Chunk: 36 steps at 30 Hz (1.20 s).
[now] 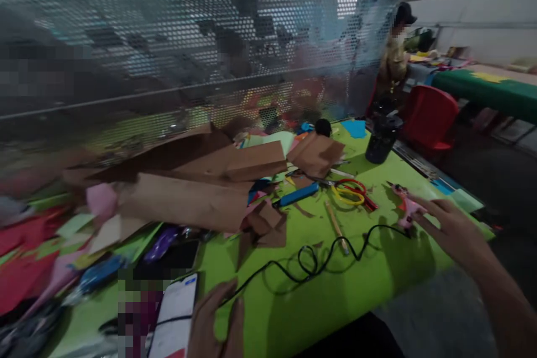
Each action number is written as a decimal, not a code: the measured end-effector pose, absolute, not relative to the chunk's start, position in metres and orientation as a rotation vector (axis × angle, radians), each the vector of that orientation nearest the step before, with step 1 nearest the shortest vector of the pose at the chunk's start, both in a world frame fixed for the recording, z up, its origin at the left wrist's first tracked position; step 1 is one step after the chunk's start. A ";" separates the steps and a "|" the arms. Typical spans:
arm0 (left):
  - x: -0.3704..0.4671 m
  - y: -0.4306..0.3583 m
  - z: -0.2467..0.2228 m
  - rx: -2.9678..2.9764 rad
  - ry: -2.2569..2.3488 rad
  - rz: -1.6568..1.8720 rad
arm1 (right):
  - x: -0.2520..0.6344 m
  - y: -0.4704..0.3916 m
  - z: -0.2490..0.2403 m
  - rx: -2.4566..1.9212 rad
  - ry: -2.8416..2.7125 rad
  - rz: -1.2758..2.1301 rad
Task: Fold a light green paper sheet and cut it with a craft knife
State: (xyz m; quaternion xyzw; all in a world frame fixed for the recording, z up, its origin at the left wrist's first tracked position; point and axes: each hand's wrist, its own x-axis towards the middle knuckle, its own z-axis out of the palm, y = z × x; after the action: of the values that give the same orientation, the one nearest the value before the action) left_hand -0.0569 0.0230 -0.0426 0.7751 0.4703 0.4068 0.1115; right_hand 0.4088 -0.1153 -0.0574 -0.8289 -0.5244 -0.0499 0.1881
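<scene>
My right hand (451,229) reaches out over the right side of the green table (335,296), its fingertips at a pink glue gun (405,204) that lies near the table's right edge. A black cable (310,263) runs from the gun in loops across the table toward my left hand (218,321). My left hand rests low at the front edge, fingers spread, beside a white phone (176,319) and touching the cable. Whether the right fingers grip the gun is unclear.
Brown cardboard sheets (188,184) are piled in the middle, with coloured paper scraps at the left. Scissors with red and yellow handles (350,191), a blue tool (296,196), a pencil (335,226) and a black cup (381,137) lie nearby. A mesh screen stands behind; a person (396,56) sits beyond a red chair (430,117).
</scene>
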 end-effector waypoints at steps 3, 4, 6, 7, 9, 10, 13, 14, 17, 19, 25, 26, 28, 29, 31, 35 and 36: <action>-0.044 0.042 -0.037 2.321 1.345 1.146 | 0.401 -0.087 -0.024 -2.255 -1.567 -0.177; -0.036 0.052 -0.033 2.375 1.308 1.106 | 0.397 -0.073 -0.013 -2.208 -1.649 -0.176; -0.020 0.073 -0.023 2.449 1.260 1.001 | 0.387 -0.039 0.005 -2.123 -1.845 -0.165; -0.013 0.084 -0.017 2.462 1.249 0.933 | 0.383 -0.020 0.010 -2.075 -1.931 -0.140; 0.000 0.105 -0.006 2.484 1.279 0.814 | 0.375 0.020 0.013 -1.992 -2.069 -0.090; 0.007 0.116 -0.001 2.509 1.315 0.767 | 0.372 0.039 0.011 -1.970 -2.132 -0.066; 0.028 0.147 0.005 2.619 1.440 0.617 | 0.366 0.092 -0.002 -1.996 -2.223 -0.083; 0.035 0.158 0.004 2.668 1.475 0.550 | 0.366 0.106 -0.007 -2.003 -2.242 -0.104; 0.055 0.190 -0.006 2.832 1.525 0.366 | 0.367 0.140 -0.021 -2.026 -2.340 -0.207; 0.064 0.210 -0.015 2.927 1.518 0.292 | 0.369 0.156 -0.029 -2.038 -2.388 -0.247; 0.077 0.254 -0.032 3.040 1.535 0.191 | 0.372 0.192 -0.041 -2.044 -2.377 -0.182; 0.078 0.259 -0.033 3.025 1.554 0.178 | 0.374 0.196 -0.041 -2.087 -2.334 -0.172; 0.081 0.267 -0.034 2.979 1.561 0.138 | 0.382 0.203 -0.036 -2.190 -2.208 -0.179; 0.082 0.271 -0.034 2.955 1.547 0.109 | 0.387 0.206 -0.031 -2.236 -2.132 -0.190; 0.084 0.280 -0.031 2.907 1.530 0.056 | 0.397 0.211 -0.022 -2.290 -2.003 -0.208; 0.084 0.300 -0.016 2.793 1.647 0.071 | 0.401 0.218 -0.012 -2.167 -2.058 -0.112; 0.083 0.305 -0.010 2.751 1.702 0.091 | 0.397 0.219 -0.013 -2.100 -2.123 -0.065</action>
State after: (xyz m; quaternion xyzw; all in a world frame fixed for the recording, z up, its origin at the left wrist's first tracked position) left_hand 0.0832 0.3051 -0.0104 0.8491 0.5253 0.0282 -0.0471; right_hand 0.3974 0.2194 -0.0132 -0.7010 -0.7086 -0.0218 0.0772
